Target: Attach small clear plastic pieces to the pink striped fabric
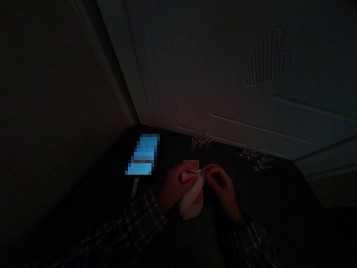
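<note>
The scene is very dim. My left hand is closed on a pink and white cloth, which hangs in folds below its fingers. Facing it, my right hand pinches a small shiny round object at the cloth's upper right edge. That object looks like glass or metal, but it is too dark to tell which. The cloth partly covers its left side.
A lit, pixelated screen stands on the dark table at the left, a pale stick-like item below it. Small shiny round pieces form one group and another group near the white panel with heart reliefs.
</note>
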Demonstrator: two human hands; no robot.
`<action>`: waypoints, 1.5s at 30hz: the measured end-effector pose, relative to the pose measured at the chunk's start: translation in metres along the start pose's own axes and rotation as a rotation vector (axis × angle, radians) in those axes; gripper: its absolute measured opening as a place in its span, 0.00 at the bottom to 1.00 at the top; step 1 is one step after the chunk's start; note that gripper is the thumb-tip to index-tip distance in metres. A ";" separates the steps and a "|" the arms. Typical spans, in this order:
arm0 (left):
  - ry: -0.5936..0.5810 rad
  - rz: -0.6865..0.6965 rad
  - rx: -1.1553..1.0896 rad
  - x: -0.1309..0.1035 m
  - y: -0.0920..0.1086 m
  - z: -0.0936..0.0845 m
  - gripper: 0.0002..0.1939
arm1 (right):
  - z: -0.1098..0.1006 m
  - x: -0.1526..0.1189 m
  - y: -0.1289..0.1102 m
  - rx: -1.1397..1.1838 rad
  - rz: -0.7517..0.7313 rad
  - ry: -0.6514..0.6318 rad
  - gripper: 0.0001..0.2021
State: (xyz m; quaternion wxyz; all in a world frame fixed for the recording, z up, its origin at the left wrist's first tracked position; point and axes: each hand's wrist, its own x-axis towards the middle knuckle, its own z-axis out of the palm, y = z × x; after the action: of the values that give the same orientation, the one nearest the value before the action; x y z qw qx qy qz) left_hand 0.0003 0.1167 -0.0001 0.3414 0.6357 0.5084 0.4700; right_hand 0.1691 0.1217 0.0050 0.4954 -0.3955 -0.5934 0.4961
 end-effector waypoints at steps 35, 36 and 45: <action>0.031 0.001 -0.044 0.000 0.002 0.000 0.10 | 0.000 -0.001 -0.001 0.047 0.023 0.002 0.01; 0.031 -0.001 -0.043 0.000 0.001 0.000 0.10 | 0.000 -0.001 -0.001 0.045 0.023 0.000 0.01; 0.027 -0.004 -0.040 0.000 0.001 0.000 0.11 | 0.001 -0.001 0.000 0.055 0.014 0.007 0.01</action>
State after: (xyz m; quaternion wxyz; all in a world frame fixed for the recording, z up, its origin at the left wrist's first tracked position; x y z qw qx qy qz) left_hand 0.0002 0.1163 0.0005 0.3483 0.6213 0.5047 0.4878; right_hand 0.1684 0.1204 0.0052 0.5045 -0.3875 -0.5749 0.5145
